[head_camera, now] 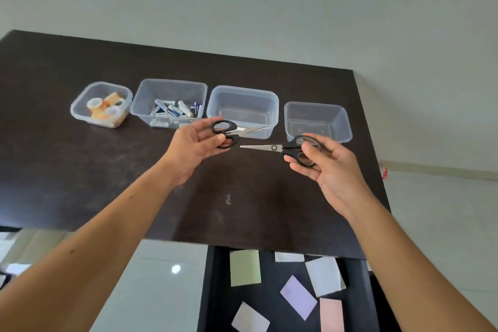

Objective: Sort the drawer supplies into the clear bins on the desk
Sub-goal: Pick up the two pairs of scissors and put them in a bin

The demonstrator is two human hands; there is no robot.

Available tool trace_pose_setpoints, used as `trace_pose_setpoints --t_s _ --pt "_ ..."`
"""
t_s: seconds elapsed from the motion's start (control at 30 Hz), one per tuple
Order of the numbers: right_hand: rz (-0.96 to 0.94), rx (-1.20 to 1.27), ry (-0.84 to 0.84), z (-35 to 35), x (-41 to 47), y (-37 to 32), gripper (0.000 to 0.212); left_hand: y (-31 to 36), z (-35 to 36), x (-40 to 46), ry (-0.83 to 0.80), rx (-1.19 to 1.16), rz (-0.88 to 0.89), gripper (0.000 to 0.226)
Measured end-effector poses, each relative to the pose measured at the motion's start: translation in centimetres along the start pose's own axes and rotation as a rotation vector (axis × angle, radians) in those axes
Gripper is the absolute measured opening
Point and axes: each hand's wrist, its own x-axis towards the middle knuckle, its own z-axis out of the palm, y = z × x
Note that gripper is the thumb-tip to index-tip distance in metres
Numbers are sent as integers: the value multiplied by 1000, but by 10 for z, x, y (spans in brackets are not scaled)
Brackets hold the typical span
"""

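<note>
Dark wooden desk [80, 170], pale wall [242, 3], glossy floor [161, 277].

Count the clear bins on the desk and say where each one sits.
4, in a row: the tape bin far left, the battery bin next, the empty third bin behind the left hand, the empty fourth bin far right.

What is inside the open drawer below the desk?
Loose coloured paper notes lie on the dark floor of the drawer. The desk edge and one arm cover parts of it.

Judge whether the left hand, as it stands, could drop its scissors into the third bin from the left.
Probably yes: the left hand holds its scissors just before the empty third bin, open-topped, nothing between.
</note>
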Motion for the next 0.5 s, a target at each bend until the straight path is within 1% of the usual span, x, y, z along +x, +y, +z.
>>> trace_pose_setpoints --t_s 0.2,0.37,0.5 --pt "-4 4 62 22 53 -16 24 43 -10 75 -2 202 24 46" --pt "19 -32 104 35 80 -14 23 44 -10 110 -23 303 13 44" --pt "24 -15 89 40 94 -14 26 42 -13 119 -36 351 5 40"
